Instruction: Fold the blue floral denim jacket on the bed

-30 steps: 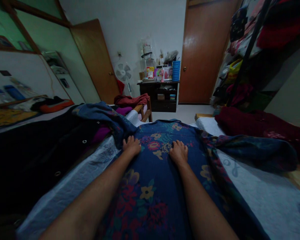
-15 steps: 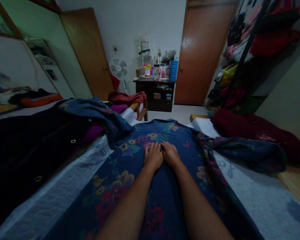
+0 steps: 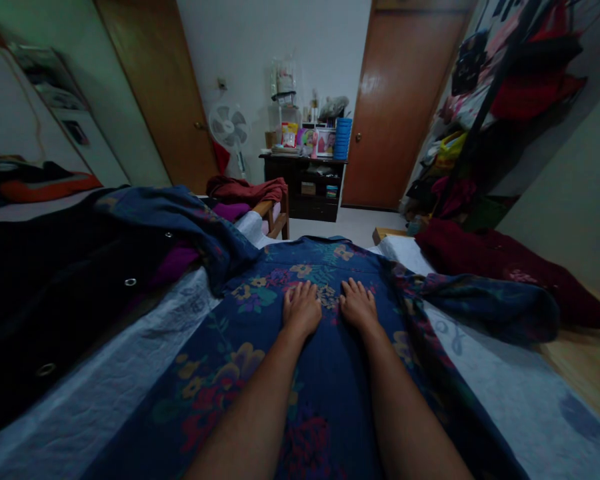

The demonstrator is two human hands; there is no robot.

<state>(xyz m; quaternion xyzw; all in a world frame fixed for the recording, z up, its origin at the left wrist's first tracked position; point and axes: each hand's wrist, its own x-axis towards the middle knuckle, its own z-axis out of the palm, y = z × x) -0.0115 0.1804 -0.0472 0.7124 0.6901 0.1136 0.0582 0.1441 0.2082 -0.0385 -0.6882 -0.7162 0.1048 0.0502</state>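
A dark blue shirt [image 3: 330, 373] with a floral print lies spread on the bed, its collar at the far end. One sleeve [image 3: 180, 210] stretches left over dark clothing, and the other sleeve [image 3: 495, 303] reaches right. My left hand [image 3: 303, 310] rests palm down on the upper part of the shirt, fingers extended. To its right, my right hand [image 3: 359, 305] also lies flat on the cloth with its fingers spread. A patch of printed fabric shows between the two hands. Neither hand grips anything.
Black clothing with metal eyelets [image 3: 70, 293] covers the bed's left side. A maroon garment [image 3: 510, 260] lies at the right. White bedding [image 3: 500, 367] shows beside the shirt. Farther back stand a wooden chair [image 3: 279, 220], a fan [image 3: 230, 127] and a dark cabinet [image 3: 300, 190].
My hands, side by side and almost touching before, have moved apart across the cloth, the right one shifting to the right. The view has turned slightly.
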